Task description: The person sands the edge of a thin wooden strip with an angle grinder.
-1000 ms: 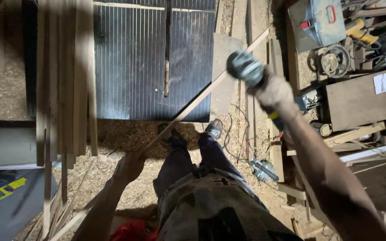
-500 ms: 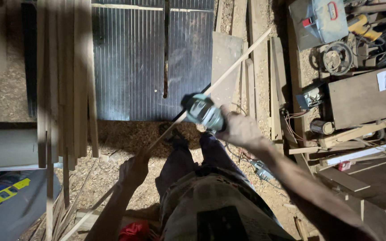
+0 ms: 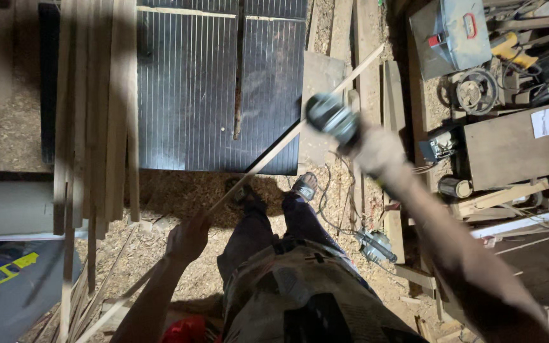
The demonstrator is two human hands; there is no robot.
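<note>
Your left hand (image 3: 189, 238) is closed in a grip around a long thin wooden strip (image 3: 268, 152) that slants up over the dark ribbed desk (image 3: 185, 82). It looks light and whippy, so hold nearer the middle. Your right hand (image 3: 379, 149) clasps a blurred power tool (image 3: 333, 119), likely heavier, beside the strip.

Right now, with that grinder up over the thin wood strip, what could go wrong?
The right hand holds the power tool one-handed and motion-blurred, so it could slip. The long strip is steadied only by the left hand and may flex or whip. Cables lie by the feet on the sawdust floor: trip hazard.
</note>
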